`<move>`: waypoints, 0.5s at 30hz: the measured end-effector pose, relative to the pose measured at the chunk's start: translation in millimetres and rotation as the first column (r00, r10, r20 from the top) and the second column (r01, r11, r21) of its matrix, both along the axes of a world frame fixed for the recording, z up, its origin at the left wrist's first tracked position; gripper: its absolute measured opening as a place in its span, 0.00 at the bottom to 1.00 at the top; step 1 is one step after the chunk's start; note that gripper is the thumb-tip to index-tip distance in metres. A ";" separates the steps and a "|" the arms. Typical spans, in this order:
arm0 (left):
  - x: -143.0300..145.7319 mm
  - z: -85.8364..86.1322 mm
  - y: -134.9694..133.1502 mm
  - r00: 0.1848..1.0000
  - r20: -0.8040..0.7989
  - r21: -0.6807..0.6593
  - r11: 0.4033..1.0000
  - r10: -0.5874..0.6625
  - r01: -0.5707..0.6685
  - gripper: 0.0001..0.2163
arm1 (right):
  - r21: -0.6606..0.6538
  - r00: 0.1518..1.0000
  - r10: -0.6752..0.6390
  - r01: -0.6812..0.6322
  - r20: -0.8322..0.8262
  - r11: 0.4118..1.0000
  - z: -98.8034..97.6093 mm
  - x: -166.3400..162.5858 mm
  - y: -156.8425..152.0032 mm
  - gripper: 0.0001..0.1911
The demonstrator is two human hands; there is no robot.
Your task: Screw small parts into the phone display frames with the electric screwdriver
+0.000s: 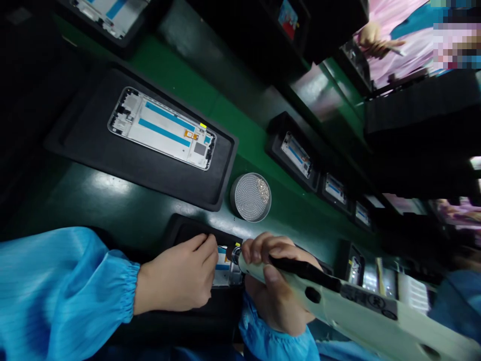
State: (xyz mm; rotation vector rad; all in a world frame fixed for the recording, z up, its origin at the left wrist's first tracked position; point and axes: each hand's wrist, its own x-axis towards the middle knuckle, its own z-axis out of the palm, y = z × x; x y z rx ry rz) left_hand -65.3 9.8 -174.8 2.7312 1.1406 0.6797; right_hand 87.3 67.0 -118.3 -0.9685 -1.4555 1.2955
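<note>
Two hands are occupied over a matte black tray (184,231). A pale, smooth-bodied electric screwdriver (361,313), cut off at the edge, is gripped by the right hand (274,291). A phone frame (224,265), largely hidden, is steadied in the tray by the left hand's (180,278) curled fingertips. A round, studded screw dish (251,197) is set nearby.

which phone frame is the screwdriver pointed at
The phone frame in the near tray, between the left hand and right hand gripping the screwdriver; the others lie untouched in farther trays.

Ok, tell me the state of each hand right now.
Left hand: open, fingertips resting on the phone frame.
Right hand: closed around the electric screwdriver, tip at the phone frame.
</note>
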 end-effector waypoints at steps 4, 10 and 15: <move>-0.7 -1.0 0.3 1.000 -0.010 0.008 1.000 0.008 -0.008 0.18 | 0.006 1.000 -0.001 0.000 0.018 1.000 -4.6 1.1 -1.9 0.09; -6.6 4.7 4.4 0.998 -0.067 0.020 1.000 -0.015 0.016 0.20 | 0.103 0.987 -0.071 0.086 -0.143 0.991 9.1 5.5 16.7 0.13; -10.5 31.6 -7.0 0.990 -0.119 0.171 0.981 -0.076 0.096 0.15 | 0.230 0.893 -0.298 0.385 -0.338 0.894 49.5 29.9 45.9 0.13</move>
